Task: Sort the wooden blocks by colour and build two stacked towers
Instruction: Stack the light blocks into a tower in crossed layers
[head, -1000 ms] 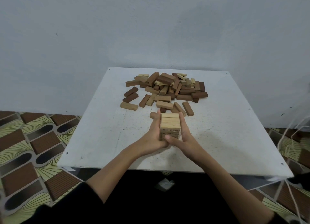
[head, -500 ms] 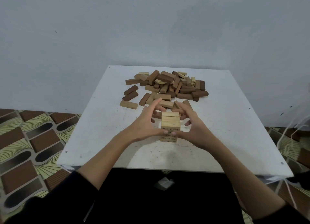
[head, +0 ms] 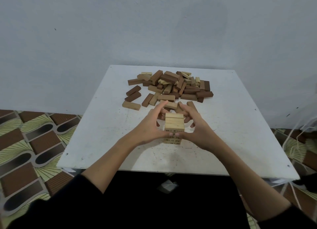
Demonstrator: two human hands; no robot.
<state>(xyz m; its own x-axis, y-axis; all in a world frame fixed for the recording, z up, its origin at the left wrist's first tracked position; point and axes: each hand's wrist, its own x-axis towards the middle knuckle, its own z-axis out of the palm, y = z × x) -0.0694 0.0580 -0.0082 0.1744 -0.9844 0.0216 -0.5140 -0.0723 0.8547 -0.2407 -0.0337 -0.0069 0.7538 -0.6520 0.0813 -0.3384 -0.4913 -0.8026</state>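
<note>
Hands cup the light tower, thumbs touching its front, fingers spread apart; block markings are unreadable.

Bare table flanks the tower; block pile crowds behind.

A short tower of light wooden blocks stands upright near the table's middle, its layers squared, small dark print on its lower block ends. At its 12 o'clock, well apart, lies a loose pile of mixed dark and light blocks, jumbled, several strays flat at its 9 o'clock edge.
</note>
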